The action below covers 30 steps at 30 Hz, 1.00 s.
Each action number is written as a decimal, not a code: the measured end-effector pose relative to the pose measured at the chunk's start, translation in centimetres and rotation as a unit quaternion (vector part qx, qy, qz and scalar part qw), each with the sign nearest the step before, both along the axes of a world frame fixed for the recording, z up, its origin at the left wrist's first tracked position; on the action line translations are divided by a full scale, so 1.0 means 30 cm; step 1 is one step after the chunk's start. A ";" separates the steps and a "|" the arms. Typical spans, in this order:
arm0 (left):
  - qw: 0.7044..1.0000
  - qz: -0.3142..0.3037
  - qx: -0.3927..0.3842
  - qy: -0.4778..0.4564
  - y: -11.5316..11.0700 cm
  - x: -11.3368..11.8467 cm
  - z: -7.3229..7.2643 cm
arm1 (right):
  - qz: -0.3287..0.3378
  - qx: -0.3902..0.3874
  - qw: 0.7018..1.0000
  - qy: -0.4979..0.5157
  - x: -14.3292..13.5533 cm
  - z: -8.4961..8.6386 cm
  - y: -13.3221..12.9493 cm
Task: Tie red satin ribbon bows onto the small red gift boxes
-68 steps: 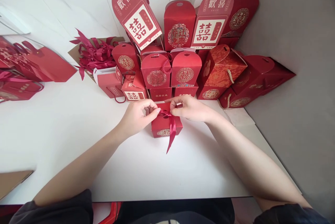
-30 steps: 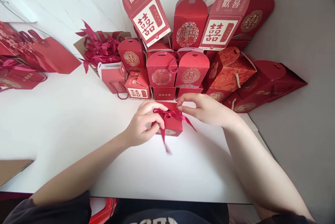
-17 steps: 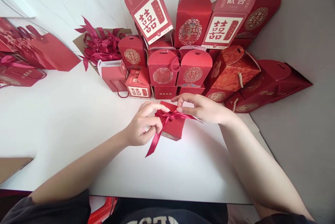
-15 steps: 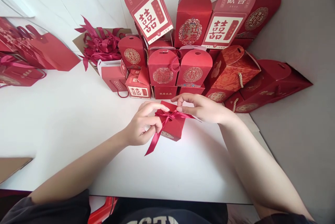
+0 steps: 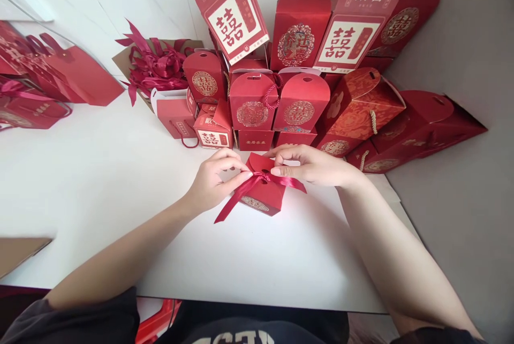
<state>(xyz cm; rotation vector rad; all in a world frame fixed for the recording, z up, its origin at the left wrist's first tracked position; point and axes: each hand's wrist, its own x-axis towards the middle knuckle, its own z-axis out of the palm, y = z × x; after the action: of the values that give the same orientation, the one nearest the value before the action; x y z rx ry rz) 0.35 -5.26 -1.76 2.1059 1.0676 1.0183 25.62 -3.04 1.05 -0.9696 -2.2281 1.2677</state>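
Observation:
A small red gift box [image 5: 268, 197] with a gold round emblem stands on the white table in front of me. Across its top runs a dark red satin ribbon [image 5: 236, 197], knotted at the middle, one tail hanging to the lower left and the other lying to the right. My left hand [image 5: 217, 178] pinches the ribbon just left of the knot between thumb and fingertips. On the other side, my right hand [image 5: 309, 164] has thumb and index finger closed on the ribbon right of the knot, its other fingers behind the box.
Red gift boxes [image 5: 252, 100] are stacked behind my hands against the tiled wall. A cardboard box of loose ribbons [image 5: 158, 68] stands at the back left. Red paper bags [image 5: 84, 73] sit further left. Brown cardboard [image 5: 22, 253] lies at the left edge, and a grey wall [image 5: 461, 215] bounds the right.
My left fingers have closed into a pinch beside the knot. The left ribbon tail has swung a little up and left. My right hand stays near the same place.

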 end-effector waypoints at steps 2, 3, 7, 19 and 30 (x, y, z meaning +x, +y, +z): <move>1.000 0.002 -0.025 -0.002 -0.002 0.001 0.005 | 0.016 -0.010 1.000 0.006 0.000 0.001 -0.001; 0.999 -0.006 -0.038 -0.003 -0.002 0.002 0.008 | 0.025 -0.018 0.999 0.012 -0.001 0.002 -0.002; 0.997 -0.036 -0.069 -0.006 -0.002 0.001 0.017 | 0.039 -0.040 0.998 0.039 -0.008 0.005 -0.007; 0.986 -0.068 -0.141 0.049 0.007 -0.028 0.039 | 0.030 -0.085 0.984 0.156 -0.024 -0.085 0.023; 0.994 -0.042 -0.099 -0.011 -0.004 -0.031 -0.002 | -0.006 -0.083 0.968 0.237 -0.065 -0.147 0.016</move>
<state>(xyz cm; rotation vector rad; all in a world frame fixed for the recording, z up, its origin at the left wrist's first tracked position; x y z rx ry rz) -0.59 -5.38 -1.81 1.9571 1.0167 0.8577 23.66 -2.57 -3.36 -0.6432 -1.7678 1.5138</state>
